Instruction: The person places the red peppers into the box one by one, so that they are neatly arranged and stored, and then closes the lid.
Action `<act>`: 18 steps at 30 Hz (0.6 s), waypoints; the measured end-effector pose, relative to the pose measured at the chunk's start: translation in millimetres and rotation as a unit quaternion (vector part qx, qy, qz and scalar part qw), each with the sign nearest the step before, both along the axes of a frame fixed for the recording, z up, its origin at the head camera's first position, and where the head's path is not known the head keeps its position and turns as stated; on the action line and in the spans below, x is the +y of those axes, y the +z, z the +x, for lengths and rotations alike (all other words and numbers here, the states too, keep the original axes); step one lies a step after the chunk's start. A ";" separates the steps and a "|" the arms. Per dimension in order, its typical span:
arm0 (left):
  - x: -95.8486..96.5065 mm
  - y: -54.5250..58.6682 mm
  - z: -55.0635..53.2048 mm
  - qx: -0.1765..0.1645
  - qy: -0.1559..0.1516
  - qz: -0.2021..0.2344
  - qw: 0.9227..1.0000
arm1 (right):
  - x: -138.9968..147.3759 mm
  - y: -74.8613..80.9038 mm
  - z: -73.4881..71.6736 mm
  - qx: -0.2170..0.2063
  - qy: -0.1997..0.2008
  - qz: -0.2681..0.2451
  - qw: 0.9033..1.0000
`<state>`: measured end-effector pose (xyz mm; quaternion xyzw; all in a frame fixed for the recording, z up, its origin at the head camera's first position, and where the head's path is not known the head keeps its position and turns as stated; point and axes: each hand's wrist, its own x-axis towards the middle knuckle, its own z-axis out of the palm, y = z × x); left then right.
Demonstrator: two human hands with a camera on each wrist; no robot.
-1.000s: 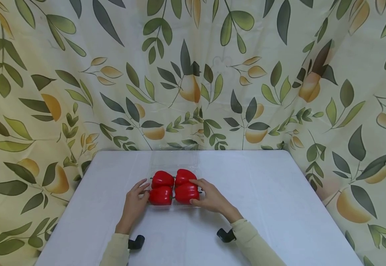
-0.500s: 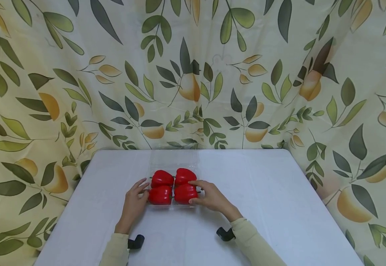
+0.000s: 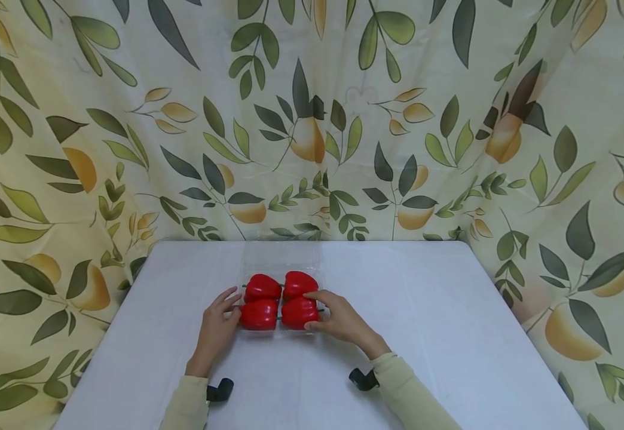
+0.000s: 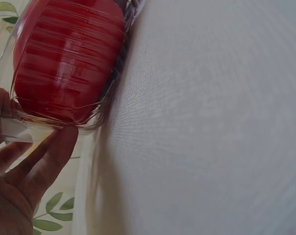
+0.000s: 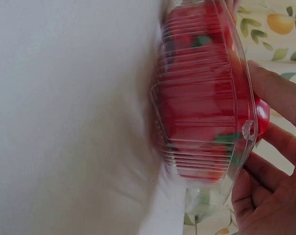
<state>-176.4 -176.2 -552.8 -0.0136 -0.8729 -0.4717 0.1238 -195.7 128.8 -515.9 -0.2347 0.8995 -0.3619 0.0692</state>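
Several red bell peppers (image 3: 262, 288) lie in two rows inside a clear plastic clamshell box (image 5: 201, 93), whose lid (image 3: 281, 255) is folded back behind them. My right hand (image 3: 341, 319) pinches the front right pepper (image 3: 298, 314), its thumb on the near side and a finger on the far side. At the box's left edge, my left hand (image 3: 217, 334) holds the rim. In the left wrist view, one fingertip (image 4: 67, 131) presses the ribbed wall from below the rim, and another finger shows through the clear plastic. The other fingers are partly hidden.
The box stands on a white-covered table (image 3: 425, 310) near its far edge. A leaf-patterned curtain (image 3: 312, 119) hangs behind and on both sides. Black wrist cameras (image 3: 364, 380) stick out from both sleeves.
Both hands keep their places at the box, and the peppers stay where they were. Only the head view has shifted very slightly.
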 end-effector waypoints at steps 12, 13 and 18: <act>0.1 2.3 -0.3 0.005 0.005 -0.003 1.000 | 13.0 10.8 3.1 -0.015 -0.015 -0.058 0.998; 0.1 2.3 -0.5 0.005 0.005 -0.003 1.000 | 14.3 11.2 2.8 -0.014 -0.016 -0.062 0.998; 0.9 2.5 -0.2 -0.003 0.004 0.000 1.000 | 19.6 17.6 -0.4 -0.010 -0.027 -0.074 0.997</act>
